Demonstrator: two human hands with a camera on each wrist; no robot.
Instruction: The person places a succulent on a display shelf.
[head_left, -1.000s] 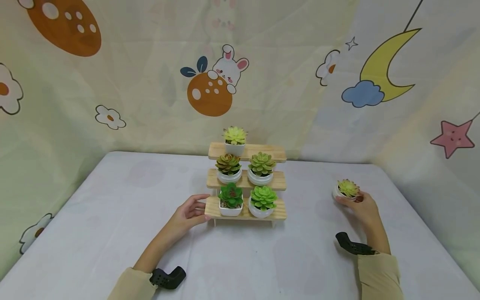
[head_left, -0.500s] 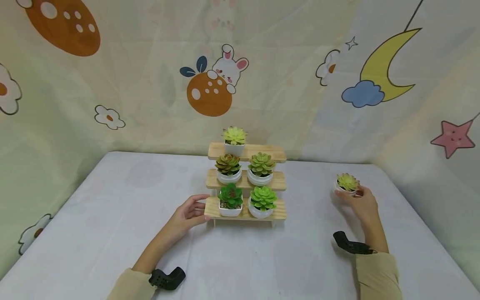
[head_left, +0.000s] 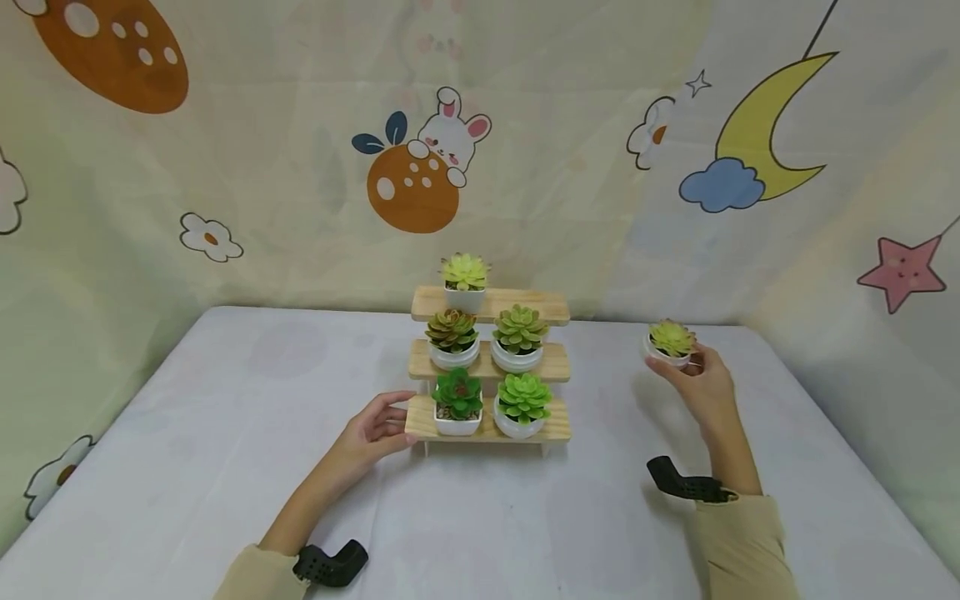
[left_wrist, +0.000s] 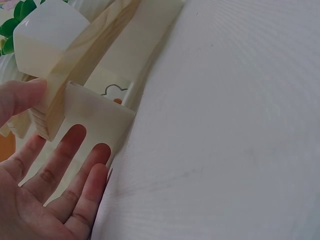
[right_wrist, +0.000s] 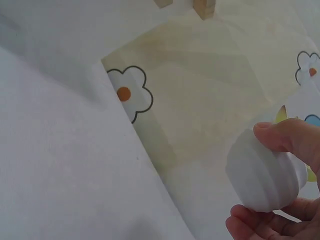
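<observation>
A three-tier wooden plant stand [head_left: 552,427] stands mid-table, bearing several potted succulents in white pots. My left hand [head_left: 375,429] holds the left end of its lowest board. In the left wrist view, the thumb [left_wrist: 25,97] lies on the board [left_wrist: 75,67] and the other fingers spread below it, beside a white leg [left_wrist: 97,107]. To the right of the stand, my right hand [head_left: 708,387] grips a yellow-green succulent [head_left: 671,337] by its white round pot [right_wrist: 262,172], thumb on one side, fingers on the other. A shadow lies on the table below this pot.
The top board [head_left: 525,304] carries one light-green succulent [head_left: 465,272] at its left. Two sit on the middle board [head_left: 555,362] and two on the lowest. A white cloth covers the table [head_left: 480,525]. Behind it hangs a printed cloth backdrop [head_left: 300,167].
My right hand has raised the succulent and carried it slightly left and toward the back. The left hand stays at the stand. The whole head view has shifted a little.
</observation>
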